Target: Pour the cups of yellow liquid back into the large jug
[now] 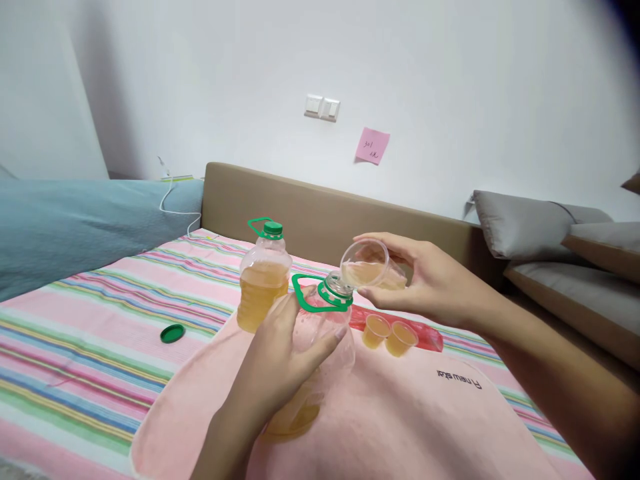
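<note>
My right hand (pixel 410 270) grips a clear plastic cup (pixel 367 272) of pale amber liquid, tipped sideways with its rim at the mouth of an uncapped plastic bottle (pixel 345 347). Around that bottle's upper body wraps my left hand (pixel 287 353), fingers near the green handle ring (pixel 320 303). Amber liquid sits low in this bottle. Behind it, to the left, stands a second bottle (pixel 263 287) of amber liquid, its green cap (pixel 273 230) on. Two filled cups, a left cup (pixel 376 332) and a right cup (pixel 401 339), stand upright behind to the right.
A pink mat (pixel 425 413) lies over a striped bedsheet (pixel 90 347). A loose green cap (pixel 173 333) rests at left, and red plastic packaging (pixel 425 335) lies behind the cups. The brown headboard (pixel 325 217) borders the back; grey cushions (pixel 530 223) pile up at right.
</note>
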Available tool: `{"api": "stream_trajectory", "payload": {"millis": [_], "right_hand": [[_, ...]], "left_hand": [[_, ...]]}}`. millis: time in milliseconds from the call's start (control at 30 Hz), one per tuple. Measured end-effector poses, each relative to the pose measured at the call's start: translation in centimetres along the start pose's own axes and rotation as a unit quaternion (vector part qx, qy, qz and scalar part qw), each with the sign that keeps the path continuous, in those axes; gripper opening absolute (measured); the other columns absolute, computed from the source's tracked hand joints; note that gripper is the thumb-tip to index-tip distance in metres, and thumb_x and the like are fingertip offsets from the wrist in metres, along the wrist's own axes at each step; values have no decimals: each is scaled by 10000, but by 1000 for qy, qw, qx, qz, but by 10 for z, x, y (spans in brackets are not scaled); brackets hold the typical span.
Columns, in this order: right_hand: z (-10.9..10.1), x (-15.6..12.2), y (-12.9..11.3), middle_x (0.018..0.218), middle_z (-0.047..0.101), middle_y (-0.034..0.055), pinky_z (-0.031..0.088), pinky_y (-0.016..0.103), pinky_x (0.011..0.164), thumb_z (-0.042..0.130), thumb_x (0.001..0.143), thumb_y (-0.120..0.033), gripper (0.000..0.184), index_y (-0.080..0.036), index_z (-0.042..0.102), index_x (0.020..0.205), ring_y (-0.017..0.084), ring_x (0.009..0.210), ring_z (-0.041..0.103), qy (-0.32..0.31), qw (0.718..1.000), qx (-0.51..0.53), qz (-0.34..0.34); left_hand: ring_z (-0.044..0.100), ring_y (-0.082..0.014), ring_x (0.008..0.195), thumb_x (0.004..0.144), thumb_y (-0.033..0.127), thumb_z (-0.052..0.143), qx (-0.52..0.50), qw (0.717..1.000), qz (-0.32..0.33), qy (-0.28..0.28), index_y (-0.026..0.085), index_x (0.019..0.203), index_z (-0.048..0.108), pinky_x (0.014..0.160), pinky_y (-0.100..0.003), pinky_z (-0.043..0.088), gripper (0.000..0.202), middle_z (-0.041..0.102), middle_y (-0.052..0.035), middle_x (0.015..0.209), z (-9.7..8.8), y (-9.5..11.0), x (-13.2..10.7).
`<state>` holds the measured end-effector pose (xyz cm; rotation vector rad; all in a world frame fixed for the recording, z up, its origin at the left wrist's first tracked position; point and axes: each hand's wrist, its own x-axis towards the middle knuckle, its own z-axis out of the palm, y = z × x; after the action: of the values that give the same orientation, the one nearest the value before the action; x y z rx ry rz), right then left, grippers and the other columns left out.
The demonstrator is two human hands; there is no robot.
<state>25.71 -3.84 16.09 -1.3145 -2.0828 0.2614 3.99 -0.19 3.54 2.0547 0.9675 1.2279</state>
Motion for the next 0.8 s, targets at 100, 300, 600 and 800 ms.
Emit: {"api": "stream_trajectory", "payload": {"millis": [100,300,600,800], "right_hand": [[-1,1,-3,1146,705,-4,516,389,920,778,802,-215,426,-258,697,1219,277,1037,656,2,1000,-11,-1],[-1,1,-6,1126,704,-2,519,372,868,771,797,-214,401,-260,704,1190,268,1003,660,-1,1000,-23,-13],[-3,4,-12,1058,704,-2,519,375,833,758,802,-229,301,-257,713,1097,266,948,658,-15,999,-42,-19],[-7,6,-14,1072,707,-13,506,376,872,739,794,-227,323,-270,722,1113,273,989,652,-25,997,-67,-29]], "left_hand": [[616,-264,1230,940,549,668,1,1000,-3,-1,349,1278,609,980,-393,482,397,694,11,1294,0,1,-1],[633,-284,1186,938,551,666,-12,1000,-1,-2,336,1260,626,966,-411,486,389,709,-11,1261,1,1,1],[612,-275,1234,935,567,667,-8,1000,-4,2,352,1271,621,1011,-415,477,402,697,4,1290,0,-1,1],[615,-301,1243,924,566,679,-13,1000,-7,1,321,1285,619,1007,-434,489,440,693,-33,1300,1,-1,2]]}}
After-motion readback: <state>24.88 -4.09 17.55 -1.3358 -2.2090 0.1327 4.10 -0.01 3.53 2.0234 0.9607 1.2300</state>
